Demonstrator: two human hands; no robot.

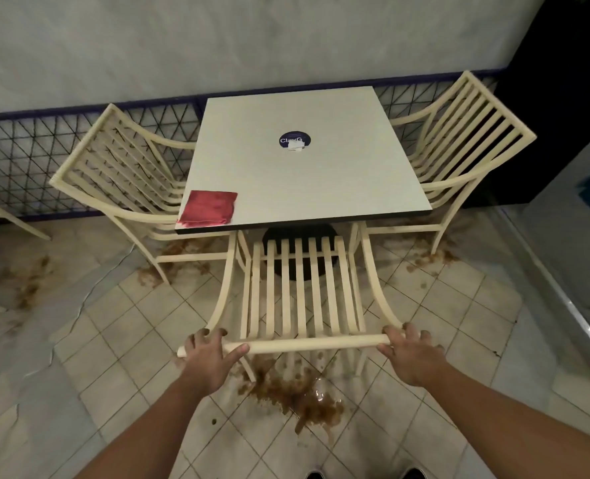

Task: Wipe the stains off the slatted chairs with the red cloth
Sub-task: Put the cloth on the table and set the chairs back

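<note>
A folded red cloth point(208, 208) lies on the near left corner of the square white table point(304, 174). Three cream slatted chairs stand around it. The near chair point(302, 292) faces the table with its back toward me. My left hand point(207, 354) grips the left end of its top rail, and my right hand point(409, 354) grips the right end. The left chair point(121, 171) shows dark marks on its back slats. The right chair point(466, 133) is tucked at the table's right side.
Brown stains spread over the tiled floor point(114, 340), with a wet puddle point(300, 395) just under the near chair. A black mesh fence point(17, 157) and a grey wall run behind. A metal ledge point(570, 299) borders the right. Another chair's leg point(13, 219) shows far left.
</note>
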